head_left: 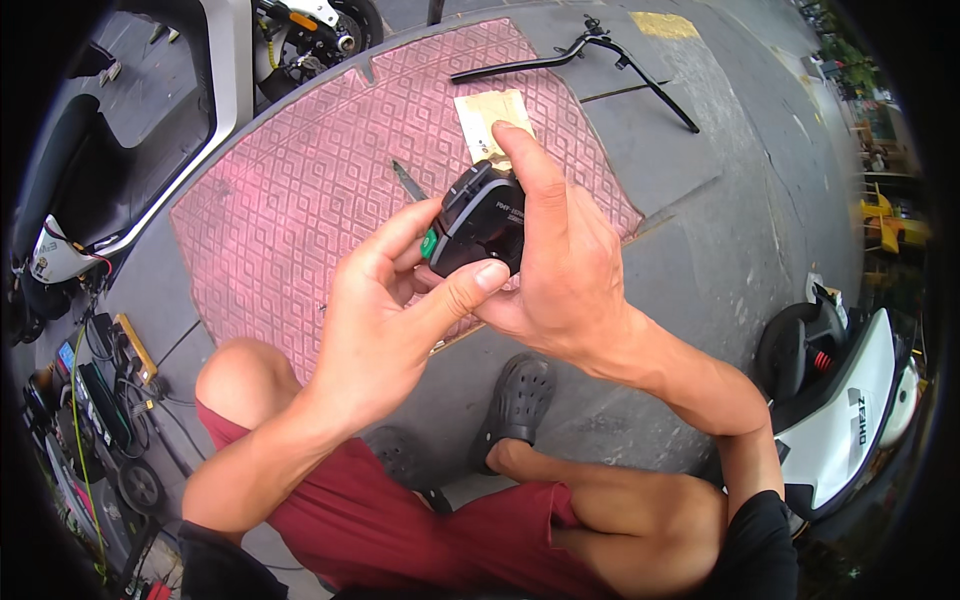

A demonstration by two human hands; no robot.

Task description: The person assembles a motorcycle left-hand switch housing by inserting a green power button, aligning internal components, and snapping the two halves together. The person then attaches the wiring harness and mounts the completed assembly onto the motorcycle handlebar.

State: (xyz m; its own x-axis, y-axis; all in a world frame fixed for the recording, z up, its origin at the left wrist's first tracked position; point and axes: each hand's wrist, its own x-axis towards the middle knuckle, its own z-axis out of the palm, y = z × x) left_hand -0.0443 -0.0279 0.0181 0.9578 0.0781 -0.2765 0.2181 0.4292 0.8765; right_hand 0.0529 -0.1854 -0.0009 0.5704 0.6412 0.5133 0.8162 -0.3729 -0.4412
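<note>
Between both hands, above a pink patterned mat (290,200), is a black plastic housing (480,225) with a green button on its left side. My left hand (375,320) grips its lower left part, thumb laid across the near face. Around the right side my right hand (575,255) closes on it, index finger reaching up past its top edge. The fingers underneath are partly hidden. Just beyond the housing lies a pale yellow packet (490,112) on the mat. A thin dark blade-like tool (407,182) rests left of it.
A bent black handlebar (590,45) lies at the mat's far right edge. Scooters stand at the far left (225,60) and right (840,420). Cables and tools (110,380) are heaped at the left. My foot in a dark clog (520,400) is below my hands.
</note>
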